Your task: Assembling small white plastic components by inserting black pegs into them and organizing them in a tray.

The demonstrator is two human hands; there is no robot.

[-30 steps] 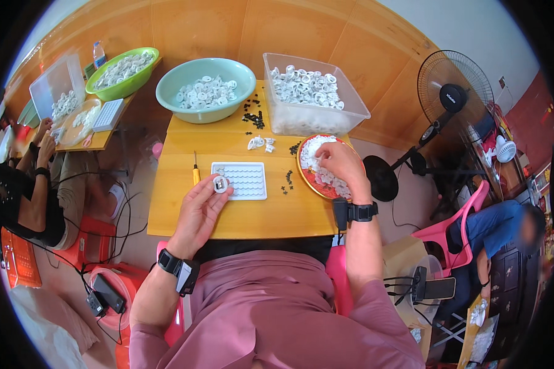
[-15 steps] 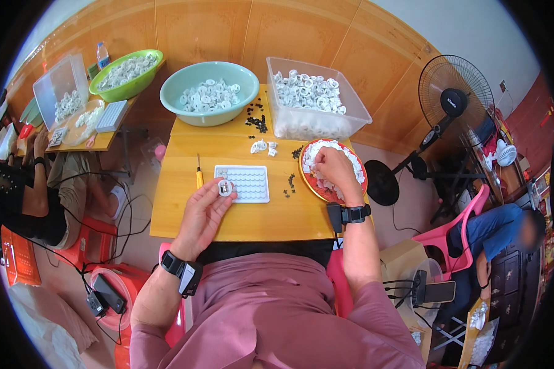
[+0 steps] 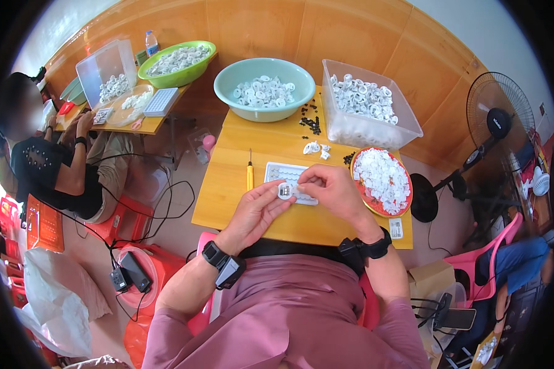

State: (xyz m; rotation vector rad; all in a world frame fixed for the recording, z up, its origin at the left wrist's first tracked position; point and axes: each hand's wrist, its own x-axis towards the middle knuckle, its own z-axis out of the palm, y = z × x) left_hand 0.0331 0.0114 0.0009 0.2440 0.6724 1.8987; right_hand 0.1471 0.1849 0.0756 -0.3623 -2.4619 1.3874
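Note:
Between thumb and fingers, my left hand (image 3: 255, 212) holds a small round white plastic part (image 3: 285, 190) with metal pieces in its middle. My right hand (image 3: 338, 194) is pinched close beside that part; whatever its fingertips hold is hidden. Both hands are over the near edge of a white tray (image 3: 279, 171) with rows of small hollows, partly covered by the right hand. A yellow-handled screwdriver (image 3: 250, 177) lies left of the tray. To the right, a red plate (image 3: 375, 209) carries a heap of small white pieces (image 3: 383, 178).
On the wooden table (image 3: 240, 141) stand a pale green basin (image 3: 264, 114) and a clear bin (image 3: 375, 135), both with white round parts. Loose white parts (image 3: 316, 148) and small black pieces (image 3: 314, 125) lie between. A black fan (image 3: 498, 123) stands right; a co-worker (image 3: 61, 154) sits left.
My right hand has left the plate of white pieces and come leftward to the round part in my left hand. The whole view has shifted, so the table appears further right.

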